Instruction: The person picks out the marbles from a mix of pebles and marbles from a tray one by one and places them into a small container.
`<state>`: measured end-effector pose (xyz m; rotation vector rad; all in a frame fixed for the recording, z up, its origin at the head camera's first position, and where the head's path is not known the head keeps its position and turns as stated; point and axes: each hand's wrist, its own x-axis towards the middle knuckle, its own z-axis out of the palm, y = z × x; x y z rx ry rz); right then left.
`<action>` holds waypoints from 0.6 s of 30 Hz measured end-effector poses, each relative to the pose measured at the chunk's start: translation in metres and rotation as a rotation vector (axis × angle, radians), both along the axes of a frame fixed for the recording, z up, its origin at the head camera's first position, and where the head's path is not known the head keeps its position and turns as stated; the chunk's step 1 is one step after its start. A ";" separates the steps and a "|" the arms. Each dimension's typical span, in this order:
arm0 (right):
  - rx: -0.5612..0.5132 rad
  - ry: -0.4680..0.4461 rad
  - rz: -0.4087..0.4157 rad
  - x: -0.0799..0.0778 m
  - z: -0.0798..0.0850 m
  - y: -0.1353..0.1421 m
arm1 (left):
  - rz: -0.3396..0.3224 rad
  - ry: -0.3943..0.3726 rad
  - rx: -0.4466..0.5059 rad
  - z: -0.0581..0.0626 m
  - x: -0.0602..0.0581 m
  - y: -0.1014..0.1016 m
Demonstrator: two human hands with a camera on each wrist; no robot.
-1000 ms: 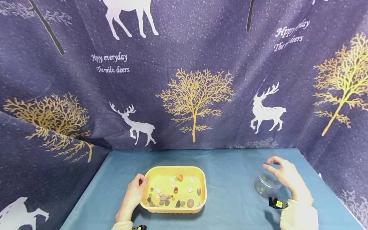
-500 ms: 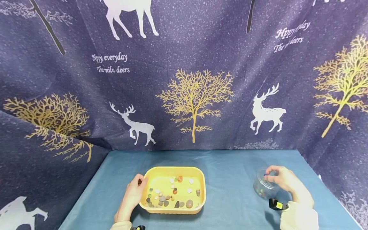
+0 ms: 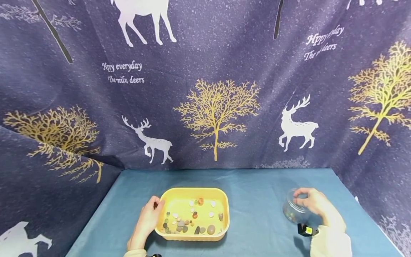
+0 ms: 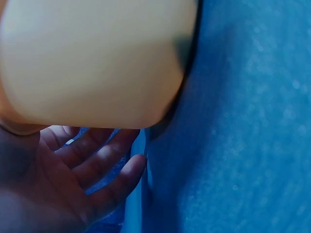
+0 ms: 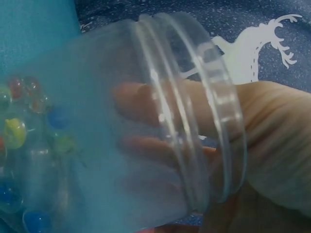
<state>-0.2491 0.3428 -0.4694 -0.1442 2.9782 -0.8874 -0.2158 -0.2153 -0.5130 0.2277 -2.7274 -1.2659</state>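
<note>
My left hand grips the left rim of a yellow plastic tub. In the left wrist view its fingers lie along the outside of the tub wall. Several pebbles and a few white and reddish stones are scattered inside the tub. At the right, my right hand reaches into the mouth of a clear jar. Through the jar wall, the right wrist view shows the fingertips apart with nothing between them. Several coloured glass marbles lie at the jar's bottom, a blue marble among them.
A blue-green cloth covers the table. Behind it hangs a dark blue curtain printed with deer and trees. Black wrist cameras are strapped to both wrists.
My right hand has lowered its fingers into the jar and let go of the blue marble it pinched above the mouth. The left hand stays on the tub rim.
</note>
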 end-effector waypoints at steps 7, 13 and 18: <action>0.020 0.051 0.013 0.007 0.012 0.000 | 0.003 0.007 -0.001 -0.001 -0.001 -0.001; 0.065 0.154 -0.007 0.020 0.036 -0.006 | -0.004 0.019 0.012 -0.002 -0.001 0.000; 0.050 0.195 0.025 0.022 0.047 -0.023 | -0.011 0.025 0.026 -0.003 0.001 -0.001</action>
